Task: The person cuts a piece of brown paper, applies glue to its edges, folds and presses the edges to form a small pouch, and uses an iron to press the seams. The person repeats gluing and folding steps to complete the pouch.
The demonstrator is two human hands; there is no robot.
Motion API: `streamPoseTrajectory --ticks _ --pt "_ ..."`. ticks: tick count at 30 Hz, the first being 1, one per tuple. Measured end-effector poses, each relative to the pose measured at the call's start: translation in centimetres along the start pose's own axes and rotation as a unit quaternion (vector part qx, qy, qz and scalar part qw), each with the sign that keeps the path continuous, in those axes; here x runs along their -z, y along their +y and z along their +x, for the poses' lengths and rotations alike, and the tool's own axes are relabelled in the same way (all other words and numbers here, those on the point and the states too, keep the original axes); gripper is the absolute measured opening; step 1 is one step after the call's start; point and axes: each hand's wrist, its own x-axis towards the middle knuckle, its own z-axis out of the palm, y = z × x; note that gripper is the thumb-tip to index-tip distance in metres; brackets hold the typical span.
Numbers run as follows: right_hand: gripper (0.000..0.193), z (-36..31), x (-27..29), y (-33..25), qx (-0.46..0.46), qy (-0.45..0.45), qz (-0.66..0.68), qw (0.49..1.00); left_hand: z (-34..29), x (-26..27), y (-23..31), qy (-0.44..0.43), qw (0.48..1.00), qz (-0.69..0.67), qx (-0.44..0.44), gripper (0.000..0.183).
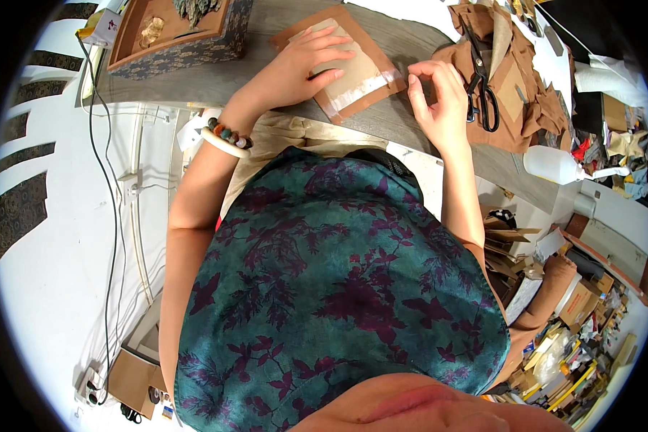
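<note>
A beige rectangular board (367, 60) lies on a slightly larger brown sheet (337, 109), whose border shows around it. A shiny, pale strip (360, 88) runs along the board's near edge. My left hand (306, 68) rests flat on the board with its fingers spread. Just right of the sheet's near right corner, my right hand (439, 101) has its thumb and index fingertip close together in a pinch. Whether anything small is between them I cannot make out. Black-handled scissors (488, 101) lie right of that hand, on crumpled brown fabric (511, 133).
An open patterned box (230, 36) with a brown inside stands at the table's far left. A translucent white bottle (551, 164) is at the right table edge (507, 169). Cardboard and mixed scraps (579, 302) pile up lower right. A dark cable (111, 252) hangs down the left wall.
</note>
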Motion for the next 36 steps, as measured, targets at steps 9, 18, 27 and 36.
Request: streamPoseTrajectory --ticks 9,18,27,36 --pt "0.015 -1.0 -0.3 -2.7 0.118 -0.177 0.014 0.977 0.9 1.1 -0.7 -0.083 0.995 -0.020 -0.048 0.031" --pt "0.013 -1.5 -1.9 -2.1 0.159 -0.160 -0.030 0.974 -0.7 0.5 7.1 0.001 0.996 -0.082 0.024 0.028" --pt "0.014 -1.1 -2.0 -1.9 0.147 -0.120 -0.021 0.982 -1.4 -1.9 7.1 0.056 0.998 -0.019 0.009 0.027" --pt "0.023 -1.3 -1.4 -1.9 0.114 -0.116 0.018 0.986 -1.7 -2.0 6.7 0.055 0.997 -0.059 0.018 0.020"
